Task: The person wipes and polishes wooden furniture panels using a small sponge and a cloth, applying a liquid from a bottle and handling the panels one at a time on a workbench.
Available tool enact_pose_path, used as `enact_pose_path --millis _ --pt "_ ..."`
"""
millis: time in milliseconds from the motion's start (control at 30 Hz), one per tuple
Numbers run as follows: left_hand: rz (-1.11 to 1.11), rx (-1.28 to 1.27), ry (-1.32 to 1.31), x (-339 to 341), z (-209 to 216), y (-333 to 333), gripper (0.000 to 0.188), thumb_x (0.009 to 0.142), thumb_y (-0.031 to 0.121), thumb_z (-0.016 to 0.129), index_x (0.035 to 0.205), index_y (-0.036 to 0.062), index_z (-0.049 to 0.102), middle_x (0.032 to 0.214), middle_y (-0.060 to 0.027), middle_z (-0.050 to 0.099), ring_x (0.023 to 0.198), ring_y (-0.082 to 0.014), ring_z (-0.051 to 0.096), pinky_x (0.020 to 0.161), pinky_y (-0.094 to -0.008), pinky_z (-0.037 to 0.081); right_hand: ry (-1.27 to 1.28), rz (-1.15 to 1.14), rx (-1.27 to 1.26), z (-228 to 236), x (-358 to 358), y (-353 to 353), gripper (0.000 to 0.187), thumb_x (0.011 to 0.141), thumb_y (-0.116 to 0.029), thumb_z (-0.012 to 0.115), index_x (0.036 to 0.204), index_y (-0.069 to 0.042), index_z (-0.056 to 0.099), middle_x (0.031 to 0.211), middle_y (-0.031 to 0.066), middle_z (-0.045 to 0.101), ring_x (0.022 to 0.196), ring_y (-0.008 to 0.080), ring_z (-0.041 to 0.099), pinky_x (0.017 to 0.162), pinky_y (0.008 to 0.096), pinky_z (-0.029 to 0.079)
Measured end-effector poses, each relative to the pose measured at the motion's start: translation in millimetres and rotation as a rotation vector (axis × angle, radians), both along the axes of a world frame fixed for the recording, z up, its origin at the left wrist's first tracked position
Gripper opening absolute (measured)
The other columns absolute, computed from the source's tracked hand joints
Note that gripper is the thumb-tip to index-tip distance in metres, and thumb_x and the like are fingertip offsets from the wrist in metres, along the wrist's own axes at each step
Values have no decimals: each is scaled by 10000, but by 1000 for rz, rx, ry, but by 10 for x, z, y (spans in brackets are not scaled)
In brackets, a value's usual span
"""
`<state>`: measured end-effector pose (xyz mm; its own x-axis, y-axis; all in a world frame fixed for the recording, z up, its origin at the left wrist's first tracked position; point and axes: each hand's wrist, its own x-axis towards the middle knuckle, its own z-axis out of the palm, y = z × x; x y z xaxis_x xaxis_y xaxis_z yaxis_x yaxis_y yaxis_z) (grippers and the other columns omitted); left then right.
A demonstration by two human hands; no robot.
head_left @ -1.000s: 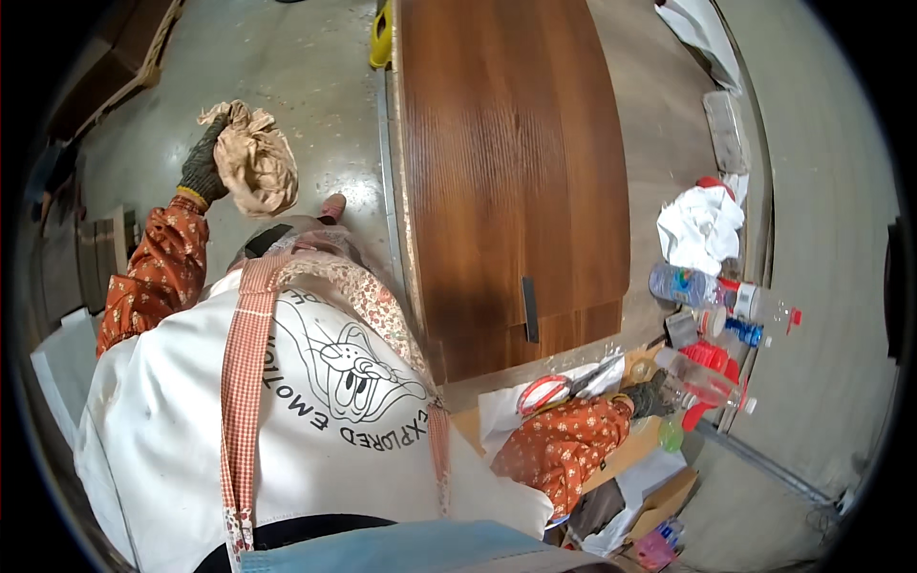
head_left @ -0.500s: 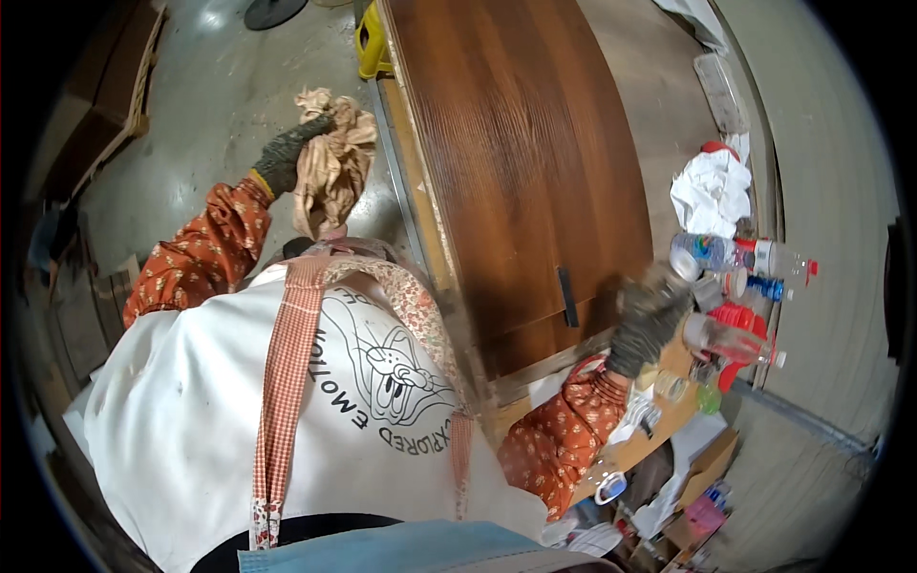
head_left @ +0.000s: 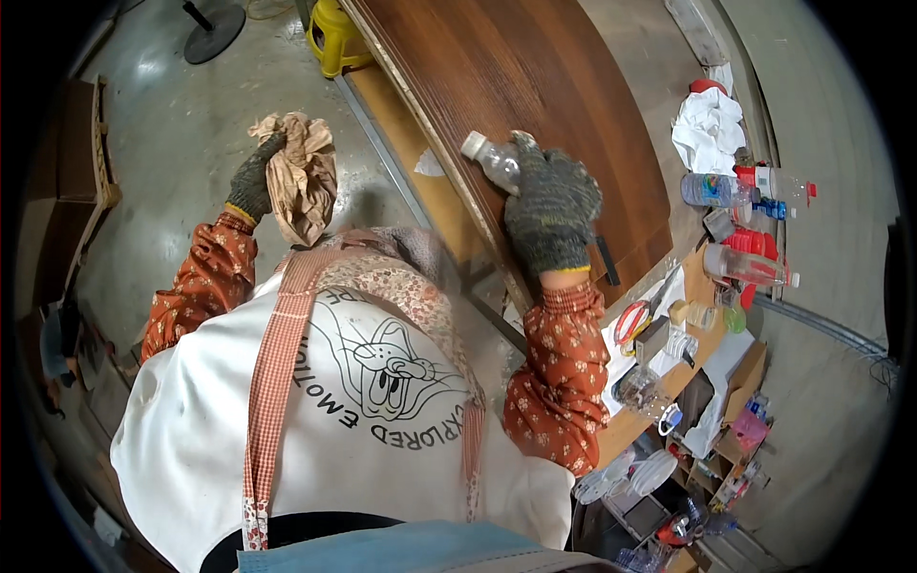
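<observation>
My left hand (head_left: 256, 180), in a dark knitted work glove with a yellow cuff, is closed on a crumpled tan rag (head_left: 304, 177) that hangs over the floor beside the table. My right hand (head_left: 554, 210), gloved the same way, grips a small clear bottle (head_left: 499, 164) with a white cap. It holds the bottle tilted above the near edge of a brown wood-grain panel (head_left: 535, 72), cap toward the left. The glove hides the bottle's lower part. Beside my right wrist a short black strip (head_left: 607, 261) lies on the panel.
Right of the panel stand several plastic bottles (head_left: 716, 189), a crumpled white cloth (head_left: 709, 132) and red-handled scissors (head_left: 630, 323). A large clear bottle (head_left: 645, 393) is near my right forearm. A yellow stool-like object (head_left: 334, 38) and a round black base (head_left: 215, 34) are on the floor ahead.
My right hand has come from the cluttered right side to over the panel's near edge, now with the small bottle in it. My left hand has shifted slightly left with the rag.
</observation>
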<state>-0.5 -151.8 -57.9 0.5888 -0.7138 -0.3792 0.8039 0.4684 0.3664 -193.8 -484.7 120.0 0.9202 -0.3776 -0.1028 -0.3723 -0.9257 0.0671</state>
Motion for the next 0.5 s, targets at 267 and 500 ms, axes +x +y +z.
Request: enact_pose_path --millis 267,500 --pt "-68 -216 -73 331 303 -312 404 941 250 478 1278 37 538 1265 -129 579 1160 -292 548 1040 -430 395 91 -113 -25 200 -202 -40 547 732 -173 638 1266 -240 538 1064 124 607 1004 321 593 864 463 468" --pt "197 570 -1520 763 458 -839 394 956 266 464 1245 12 548 1230 -140 568 1121 -251 542 965 -359 431 55 -245 46 203 -234 -41 572 713 -191 682 1266 -208 537 1143 129 605 1046 335 590 901 438 464"
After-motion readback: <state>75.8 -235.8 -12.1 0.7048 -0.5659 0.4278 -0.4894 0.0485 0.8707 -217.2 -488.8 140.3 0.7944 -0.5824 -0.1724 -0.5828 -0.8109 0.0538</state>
